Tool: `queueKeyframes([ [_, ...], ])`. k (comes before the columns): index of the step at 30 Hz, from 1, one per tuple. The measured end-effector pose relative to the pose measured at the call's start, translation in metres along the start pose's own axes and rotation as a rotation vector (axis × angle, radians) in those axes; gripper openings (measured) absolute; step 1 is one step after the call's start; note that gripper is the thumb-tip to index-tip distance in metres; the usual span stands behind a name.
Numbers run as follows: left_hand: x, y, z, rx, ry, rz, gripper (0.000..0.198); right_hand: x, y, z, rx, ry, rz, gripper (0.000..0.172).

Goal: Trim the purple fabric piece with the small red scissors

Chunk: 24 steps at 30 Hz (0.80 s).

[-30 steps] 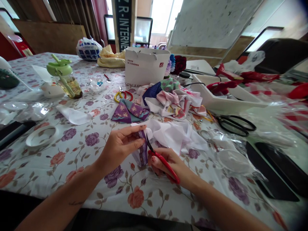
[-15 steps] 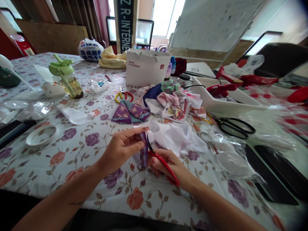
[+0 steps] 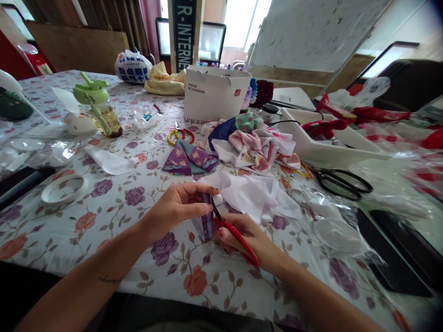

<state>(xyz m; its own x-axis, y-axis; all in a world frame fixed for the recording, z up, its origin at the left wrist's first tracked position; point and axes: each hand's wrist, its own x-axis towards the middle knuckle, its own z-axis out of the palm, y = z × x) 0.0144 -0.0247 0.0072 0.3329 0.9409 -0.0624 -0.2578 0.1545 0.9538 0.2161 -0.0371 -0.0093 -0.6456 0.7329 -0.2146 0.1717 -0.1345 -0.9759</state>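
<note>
My left hand pinches a small piece of purple patterned fabric and holds it upright just above the flowered tablecloth. My right hand grips small red-handled snips, whose dark blades point up and left and meet the fabric's top edge by my left fingertips. A loose heap of white cloth lies directly behind both hands.
Behind lie a purple folded cloth, a pile of colourful fabric scraps, yellow-red scissors, a white paper bag and a green-lidded bottle. Black scissors and a white tray lie right; a tape roll sits left.
The fabric piece and both hands have sunk slightly toward the table, and the view has shifted a little. The snips stay at the fabric's edge.
</note>
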Motion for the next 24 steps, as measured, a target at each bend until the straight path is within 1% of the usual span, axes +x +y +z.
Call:
queueKeyframes([
  [3, 0.0005, 0.0025, -0.0024, 0.020, -0.036, -0.026, 0.034, -0.0012, -0.0018, -0.0004, -0.035, -0.023, 0.015, 0.046],
  [7, -0.0004, 0.0051, -0.0028, 0.061, -0.064, -0.039, 0.027, -0.0031, -0.0044, -0.0006, -0.026, -0.047, 0.028, 0.045],
  [10, -0.0007, 0.0060, -0.0022, 0.047, -0.067, -0.041, 0.025, -0.0037, -0.0054, -0.0005, -0.025, -0.046, 0.030, 0.046],
  [15, 0.0000, 0.0039, -0.0038, 0.030, -0.078, -0.053, 0.031, -0.0037, -0.0046, -0.0008, -0.048, -0.034, 0.036, 0.047],
  [19, 0.0000, 0.0012, -0.0041, 0.072, -0.013, 0.011, 0.041, -0.0018, -0.0012, -0.0009, -0.005, -0.020, 0.026, 0.044],
  [24, -0.0024, 0.0001, 0.0008, 0.272, 0.106, 0.190, 0.043, 0.0010, -0.0029, 0.0022, 0.037, 0.040, 0.013, 0.046],
])
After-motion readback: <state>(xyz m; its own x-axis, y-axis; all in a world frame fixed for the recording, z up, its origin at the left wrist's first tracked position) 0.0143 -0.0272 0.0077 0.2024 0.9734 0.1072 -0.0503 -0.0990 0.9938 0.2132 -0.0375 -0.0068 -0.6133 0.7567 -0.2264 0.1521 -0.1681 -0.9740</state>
